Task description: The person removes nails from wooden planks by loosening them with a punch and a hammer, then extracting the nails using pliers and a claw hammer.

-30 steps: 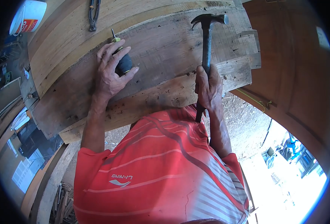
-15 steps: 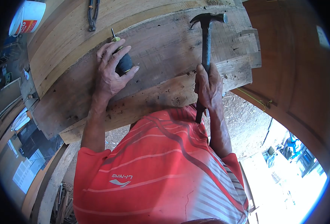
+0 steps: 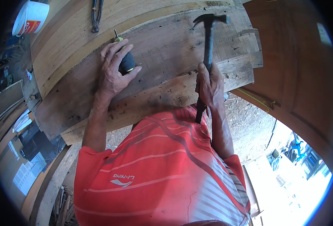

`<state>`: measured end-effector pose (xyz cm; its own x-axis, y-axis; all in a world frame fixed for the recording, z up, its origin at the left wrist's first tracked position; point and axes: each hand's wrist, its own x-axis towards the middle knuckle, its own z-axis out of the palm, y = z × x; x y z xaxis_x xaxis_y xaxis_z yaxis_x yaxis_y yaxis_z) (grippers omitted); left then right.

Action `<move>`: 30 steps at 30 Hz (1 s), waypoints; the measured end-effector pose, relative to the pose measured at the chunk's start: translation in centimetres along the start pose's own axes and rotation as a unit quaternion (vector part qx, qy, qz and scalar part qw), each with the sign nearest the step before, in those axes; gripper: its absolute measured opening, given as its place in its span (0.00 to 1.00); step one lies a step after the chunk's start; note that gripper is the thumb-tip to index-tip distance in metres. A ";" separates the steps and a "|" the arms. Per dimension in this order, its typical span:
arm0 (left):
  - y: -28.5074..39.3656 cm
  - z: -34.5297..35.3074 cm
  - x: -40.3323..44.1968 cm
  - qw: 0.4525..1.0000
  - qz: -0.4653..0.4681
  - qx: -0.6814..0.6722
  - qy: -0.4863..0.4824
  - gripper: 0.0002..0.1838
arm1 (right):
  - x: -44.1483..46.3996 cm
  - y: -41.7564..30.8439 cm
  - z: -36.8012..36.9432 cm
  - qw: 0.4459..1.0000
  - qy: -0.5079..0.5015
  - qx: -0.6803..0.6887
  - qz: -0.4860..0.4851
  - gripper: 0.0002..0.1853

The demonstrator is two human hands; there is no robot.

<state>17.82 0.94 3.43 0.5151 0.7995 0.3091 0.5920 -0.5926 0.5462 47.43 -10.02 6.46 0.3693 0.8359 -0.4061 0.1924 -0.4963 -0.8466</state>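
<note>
My left hand (image 3: 113,71) is wrapped round a dark-handled screwdriver (image 3: 127,63), whose short metal shaft points away from me. Both rest over a weathered wooden board (image 3: 162,49). On the right, my right hand (image 3: 210,86) grips a claw hammer (image 3: 208,45) by its handle. The hammer's head is at the far end, claw to the left and face to the right, and its handle's lower end is by the red shirt. What lies under my left palm is hidden.
Pincers (image 3: 96,17) lie on the boards at the far side. A white bucket (image 3: 36,17) stands at the far left. A brown wooden panel (image 3: 287,56) rises at the right, with a yellow cord (image 3: 253,98) along its edge. Papers and wood are at the left.
The bucket, pincers and left hand appear slightly farther right, as the view has shifted a little. The hammer looks slightly blurred. Both hands keep their holds.
</note>
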 end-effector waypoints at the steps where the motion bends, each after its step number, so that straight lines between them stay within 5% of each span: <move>1: 0.1 -0.1 0.1 1.000 0.001 0.005 -0.008 0.41 | 0.1 0.1 -0.2 1.000 -0.009 -0.027 0.008 0.19; 9: -0.8 -1.7 0.8 0.993 0.070 0.077 -0.061 0.38 | -3.0 1.6 -2.7 0.987 0.049 0.153 -0.020 0.18; 12: -1.5 -1.3 2.1 0.992 0.105 0.073 -0.004 0.34 | -4.0 3.6 -5.3 0.988 0.068 0.135 0.002 0.19; 15: -0.8 -0.1 4.8 0.987 0.033 -0.132 0.083 0.32 | -5.2 5.6 -6.9 0.986 0.062 0.148 0.053 0.20; 18: 4.0 3.5 8.6 0.914 -0.006 -0.391 0.111 0.31 | -5.3 7.1 -8.2 0.985 0.056 0.125 0.108 0.19; 20: 8.7 5.8 10.5 0.941 0.027 -0.336 0.024 0.34 | -4.9 8.5 -8.2 0.985 0.067 0.110 0.116 0.18; 22: 13.7 9.7 11.8 0.955 0.194 -0.221 0.029 0.34 | -4.6 9.5 -8.9 0.987 0.075 0.111 0.084 0.17; 24: 17.6 12.0 12.0 0.958 0.224 -0.169 -0.065 0.32 | -4.8 9.9 -9.7 0.986 0.086 0.125 0.073 0.16; 30: 19.4 17.2 13.6 0.954 0.236 -0.179 -0.046 0.23 | -5.3 10.7 -12.4 0.971 0.172 0.153 0.071 0.15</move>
<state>46.97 -1.41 4.80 0.7340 0.4296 0.5260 0.0395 -0.8002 0.5985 58.78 -22.63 3.79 0.6635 0.6105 -0.4325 -0.1429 -0.4640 -0.8743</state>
